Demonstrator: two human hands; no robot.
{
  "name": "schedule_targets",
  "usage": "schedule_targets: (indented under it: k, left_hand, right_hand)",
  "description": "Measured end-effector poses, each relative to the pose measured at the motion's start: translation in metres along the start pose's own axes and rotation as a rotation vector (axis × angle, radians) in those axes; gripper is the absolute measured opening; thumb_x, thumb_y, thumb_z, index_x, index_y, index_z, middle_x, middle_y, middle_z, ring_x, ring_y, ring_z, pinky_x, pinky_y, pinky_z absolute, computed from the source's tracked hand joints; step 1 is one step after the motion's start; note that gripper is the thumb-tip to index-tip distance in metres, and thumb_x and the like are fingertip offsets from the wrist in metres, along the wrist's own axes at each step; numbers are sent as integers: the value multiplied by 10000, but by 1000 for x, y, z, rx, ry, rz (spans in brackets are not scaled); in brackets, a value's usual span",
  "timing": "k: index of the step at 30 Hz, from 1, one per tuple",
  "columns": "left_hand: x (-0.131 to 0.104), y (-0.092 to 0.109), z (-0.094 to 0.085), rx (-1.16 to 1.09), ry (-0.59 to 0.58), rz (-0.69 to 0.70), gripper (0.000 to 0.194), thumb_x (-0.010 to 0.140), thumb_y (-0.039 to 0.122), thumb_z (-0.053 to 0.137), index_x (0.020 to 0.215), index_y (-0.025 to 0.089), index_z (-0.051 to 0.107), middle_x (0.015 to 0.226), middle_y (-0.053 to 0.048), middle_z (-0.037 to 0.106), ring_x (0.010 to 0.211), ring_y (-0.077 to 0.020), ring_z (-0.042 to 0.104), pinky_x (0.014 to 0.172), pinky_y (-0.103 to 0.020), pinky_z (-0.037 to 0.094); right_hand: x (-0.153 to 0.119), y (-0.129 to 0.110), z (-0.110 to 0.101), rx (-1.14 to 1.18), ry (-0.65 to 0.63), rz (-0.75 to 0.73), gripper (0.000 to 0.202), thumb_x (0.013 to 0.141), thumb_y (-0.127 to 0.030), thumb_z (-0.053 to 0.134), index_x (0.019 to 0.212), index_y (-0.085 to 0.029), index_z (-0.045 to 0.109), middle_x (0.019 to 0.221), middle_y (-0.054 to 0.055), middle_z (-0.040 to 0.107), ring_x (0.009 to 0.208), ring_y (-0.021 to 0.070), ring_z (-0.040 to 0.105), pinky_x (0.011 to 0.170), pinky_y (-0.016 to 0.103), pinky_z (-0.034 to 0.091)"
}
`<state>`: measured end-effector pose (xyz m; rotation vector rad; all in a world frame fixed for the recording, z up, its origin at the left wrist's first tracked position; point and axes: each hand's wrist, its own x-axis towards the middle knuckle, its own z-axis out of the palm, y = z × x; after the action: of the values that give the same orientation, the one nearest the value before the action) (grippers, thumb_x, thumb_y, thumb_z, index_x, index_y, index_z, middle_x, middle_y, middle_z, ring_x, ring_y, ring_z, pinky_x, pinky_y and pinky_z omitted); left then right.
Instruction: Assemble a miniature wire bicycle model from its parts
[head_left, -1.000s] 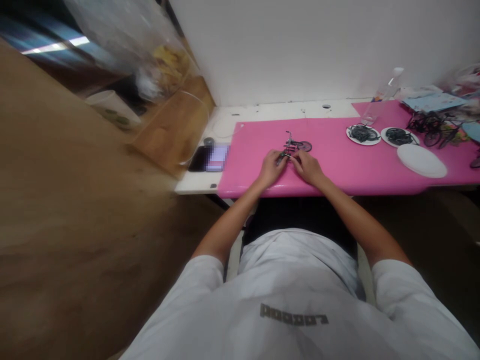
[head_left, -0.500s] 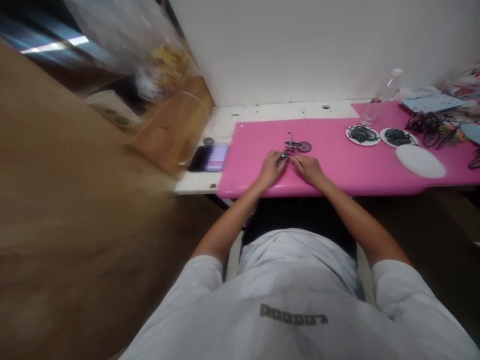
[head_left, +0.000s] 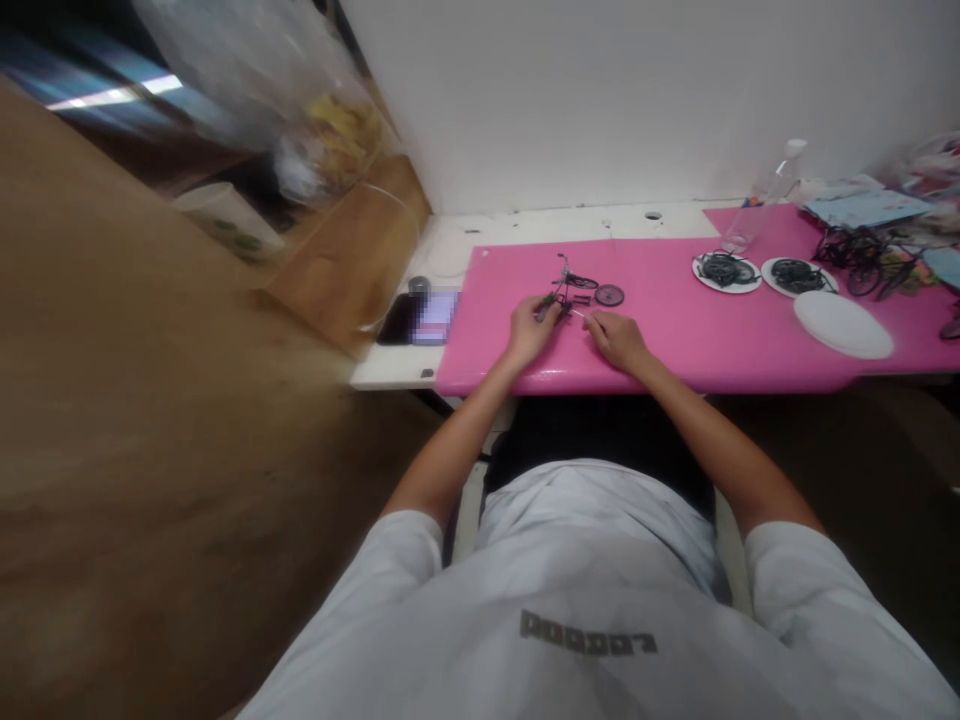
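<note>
My left hand (head_left: 529, 330) is closed on a dark miniature bicycle (head_left: 564, 280), tilted above the pink mat, its handlebar pointing away from me. My right hand (head_left: 616, 338) pinches a thin, pale rod-like tool (head_left: 578, 314), with the tip close to the lower part of the bicycle. Fingers cover some of the bicycle, and the tool's other end is hidden in the right hand. A small spoked wheel (head_left: 609, 295) lies on the mat just beyond my right hand. Beside it is a small dark part (head_left: 581, 300).
The pink mat (head_left: 660, 345) covers much of the white table. To the right are two white plates of dark parts (head_left: 725, 288), a blank white plate (head_left: 844, 325), a clear bottle (head_left: 765, 200) and several dark miniature bicycles (head_left: 862, 262). A phone (head_left: 397, 322) lies left.
My left hand has shifted slightly left with the bicycle, whose angle has turned. A gap has opened between my hands, and the tool's pale shaft now shows between them.
</note>
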<state>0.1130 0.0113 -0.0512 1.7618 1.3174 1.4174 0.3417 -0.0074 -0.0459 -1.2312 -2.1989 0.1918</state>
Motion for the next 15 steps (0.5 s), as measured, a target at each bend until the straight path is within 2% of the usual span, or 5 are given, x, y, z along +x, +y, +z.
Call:
schedule_targets:
  k: [3, 6, 9, 12, 15]
  left_hand:
    - [4, -6, -8, 44, 56, 21, 215, 1057, 320, 711, 1146, 184, 852, 1186, -134, 856, 1105, -266, 777, 1035, -399, 590]
    - [7, -15, -15, 74, 43, -8, 213, 1055, 313, 688, 1091, 176, 847, 1097, -121, 860, 1024, -262, 786, 987, -392, 597]
    - [9, -22, -19, 142, 51, -41, 201, 1037, 303, 690, 1089, 178, 837, 1093, -113, 854, 1045, -265, 781, 999, -389, 592]
    - [10, -24, -22, 209, 33, -60, 167, 1004, 272, 701, 1078, 182, 821, 1079, -110, 845, 1018, -256, 769, 985, -380, 590]
    - [10, -24, -24, 250, 13, -51, 167, 978, 321, 738, 1042, 180, 801, 1046, -114, 830, 968, -247, 755, 933, -371, 593]
  right_hand:
    - [0, -1, 1, -9, -13, 18, 579, 1205, -514, 340, 1021, -197, 788, 1019, 137, 841, 921, 275, 743, 794, 356, 457]
    - [0, 0, 1, -25, -34, 26, 543, 1201, -492, 355, 1034, -202, 783, 1056, 138, 848, 936, 274, 748, 802, 359, 452]
    - [1, 0, 1, -35, -64, 28, 498, 1191, -463, 376, 1057, -206, 780, 1099, 142, 854, 957, 279, 755, 815, 363, 452]
    - [1, -1, 1, -42, -74, 20, 503, 1189, -465, 367, 1052, -207, 776, 1112, 146, 856, 957, 282, 751, 813, 369, 448]
    - [1, -2, 1, -58, -73, 11, 529, 1192, -481, 346, 1028, -205, 766, 1088, 149, 854, 931, 279, 740, 788, 370, 435]
